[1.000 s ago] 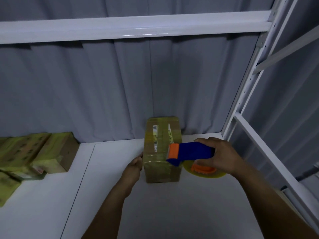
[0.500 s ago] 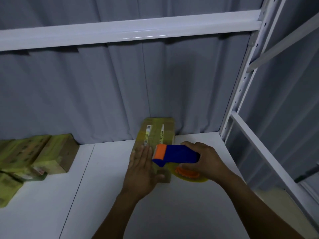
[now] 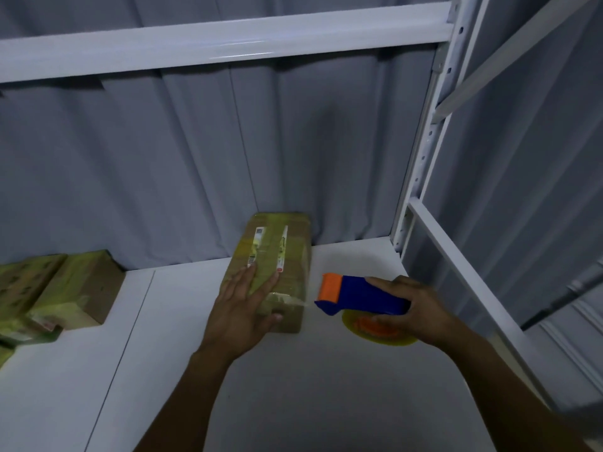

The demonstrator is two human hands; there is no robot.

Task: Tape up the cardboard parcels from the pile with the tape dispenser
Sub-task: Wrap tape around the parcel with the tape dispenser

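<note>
I'm looking down at the white shelf (image 3: 326,386), and the biggest thing on it is the pile of parcels (image 3: 49,295), sitting at the far left and well apart from the work. The parcel (image 3: 293,256) in hand is lying flat near the middle of the shelf, its far end close up to the grey curtain (image 3: 163,158). It's showing stiff cardboard under glossy yellowish tape, so I'm judging it light and rigid but slick on top (a flat palm is likelier to slide than a grip on the edges). My left hand (image 3: 241,308) is pressing on its near end, fingers straight and spread. My right hand (image 3: 421,311) is wrapping round the blue handle of the tape dispenser (image 3: 362,295), which is hovering just right of the parcel and clear of it. A thin strand of tape (image 3: 301,301) is stretching from the parcel's near right corner to the dispenser's nose. I'm reckoning the cut is the step in hand, and I'm thinking the box wants bracing along its long side edges against the tug.
</note>
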